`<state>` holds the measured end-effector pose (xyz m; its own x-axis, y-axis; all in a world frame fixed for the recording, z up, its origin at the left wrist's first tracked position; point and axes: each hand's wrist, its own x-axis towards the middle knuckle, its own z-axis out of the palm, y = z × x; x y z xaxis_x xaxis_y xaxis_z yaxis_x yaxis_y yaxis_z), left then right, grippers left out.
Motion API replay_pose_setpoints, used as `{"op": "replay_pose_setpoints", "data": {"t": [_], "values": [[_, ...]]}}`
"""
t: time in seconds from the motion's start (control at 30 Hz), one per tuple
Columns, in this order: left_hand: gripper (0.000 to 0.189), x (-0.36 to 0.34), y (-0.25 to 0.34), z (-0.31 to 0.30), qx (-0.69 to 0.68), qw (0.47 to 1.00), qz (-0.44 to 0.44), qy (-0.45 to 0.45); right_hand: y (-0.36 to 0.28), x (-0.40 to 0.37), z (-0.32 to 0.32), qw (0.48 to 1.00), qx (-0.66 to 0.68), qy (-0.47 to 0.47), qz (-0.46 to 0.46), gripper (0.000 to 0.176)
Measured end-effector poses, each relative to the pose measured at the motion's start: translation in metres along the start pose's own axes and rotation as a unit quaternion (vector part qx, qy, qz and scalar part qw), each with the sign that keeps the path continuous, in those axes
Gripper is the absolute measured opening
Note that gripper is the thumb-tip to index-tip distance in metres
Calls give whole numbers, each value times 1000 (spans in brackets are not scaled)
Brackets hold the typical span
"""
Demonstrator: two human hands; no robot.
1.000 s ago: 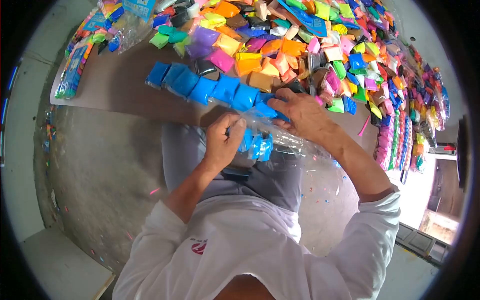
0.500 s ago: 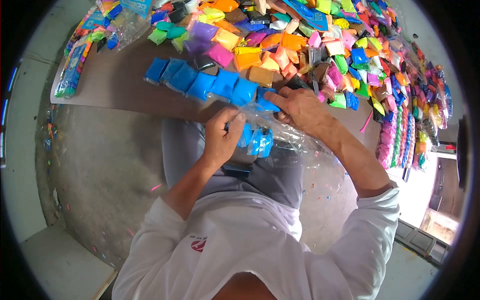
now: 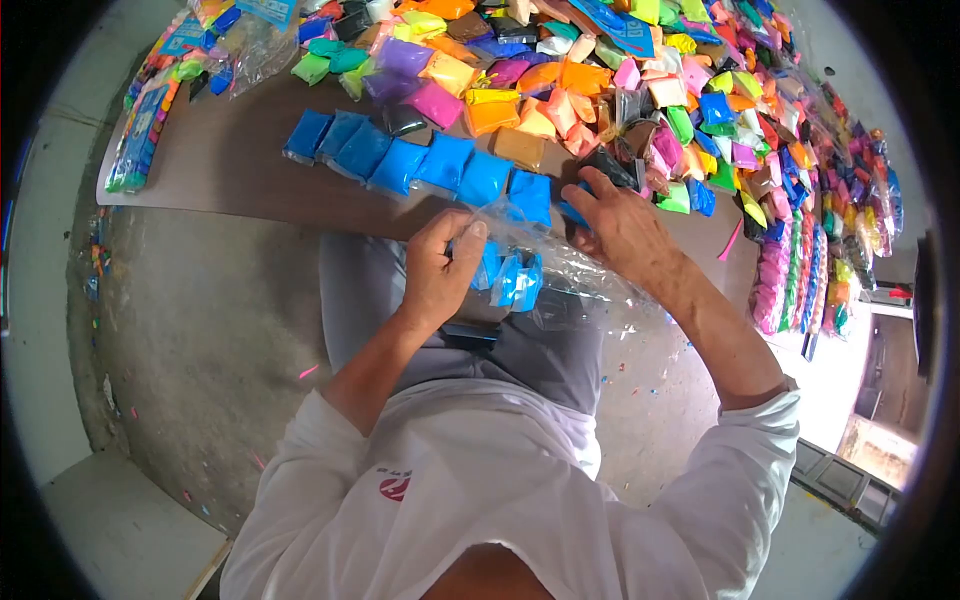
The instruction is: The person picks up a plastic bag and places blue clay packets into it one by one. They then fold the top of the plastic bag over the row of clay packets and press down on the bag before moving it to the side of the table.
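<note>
Brown tabletop [image 3: 230, 130], blue packets in a line

Beyond the person's lap, coloured packets [image 3: 585, 80] lie heaped across the far side of the table, with long multicoloured bundles [image 3: 785, 275] at the right edge and a wrapped bundle [image 3: 140, 145] at the left. Bare grey floor [image 3: 220, 330] shows below. Nearer, a slanting row of blue packets [image 3: 400, 166] lies on the tabletop, ending between the two hands. Left hand [image 3: 445, 262], thumb against curled fingers, pinches the edge of a clear bag [image 3: 590, 278] that hangs over the grey trousers [image 3: 360, 300]. Smaller-looking blue pieces [image 3: 515, 280] show beside that hand, through or within the film; I cannot tell which. Right hand [image 3: 632, 232] bends over one blue packet [image 3: 573, 213], mostly hidden; whether its fingers grip or only touch it, I cannot tell.
</note>
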<state>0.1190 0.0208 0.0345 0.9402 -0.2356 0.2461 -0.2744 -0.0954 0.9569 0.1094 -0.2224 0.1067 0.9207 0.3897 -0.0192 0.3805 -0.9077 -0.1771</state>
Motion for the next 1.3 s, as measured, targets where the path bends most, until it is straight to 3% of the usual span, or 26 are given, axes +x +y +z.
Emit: {"op": "replay_pose_setpoints", "data": {"t": [0.33, 0.4, 0.5, 0.7, 0.73, 0.8, 0.93, 1.03, 1.1, 1.13, 1.2, 1.3], "values": [[19, 0, 7, -2, 8, 1000, -1, 2, -7, 14, -5, 984, 130, 101, -64, 41], [17, 1, 11, -4, 0, 999, -37, -15, -8, 24, -2, 980, 73, 99, -159, 53], [16, 1, 9, -4, 8, 999, -31, -13, -10, 32, -3, 986, 9, 19, -164, 53], [15, 1, 10, -1, -5, 1000, -30, -1, -13, 40, -4, 984, -46, -11, -170, 50], [15, 1, 9, -1, -5, 1000, -28, -2, -13, 40, -3, 985, -47, -9, -169, 50], [14, 0, 7, -2, -2, 999, -34, -5, -12, 39, 1, 972, -101, 80, -197, 37], [14, 0, 8, -2, -3, 1000, -26, -3, -8, 41, 4, 976, -74, 81, -191, 40], [14, 1, 11, -1, -10, 999, -42, -10, 5, 43, 2, 981, 12, 68, -180, 40], [14, 0, 7, -1, -7, 999, -44, -1, 16, 38, -12, 971, 225, 57, -49, 38], [14, -1, 7, 0, -10, 999, -46, -3, 20, 34, -18, 972, 224, 55, -45, 38], [14, -1, 9, 1, 7, 999, -52, 6, 30, 24, -33, 912, 388, 95, 90, 31], [14, -1, 5, 4, 15, 999, -29, 18, 25, -10, -71, 866, 437, 199, 138, 30]]}}
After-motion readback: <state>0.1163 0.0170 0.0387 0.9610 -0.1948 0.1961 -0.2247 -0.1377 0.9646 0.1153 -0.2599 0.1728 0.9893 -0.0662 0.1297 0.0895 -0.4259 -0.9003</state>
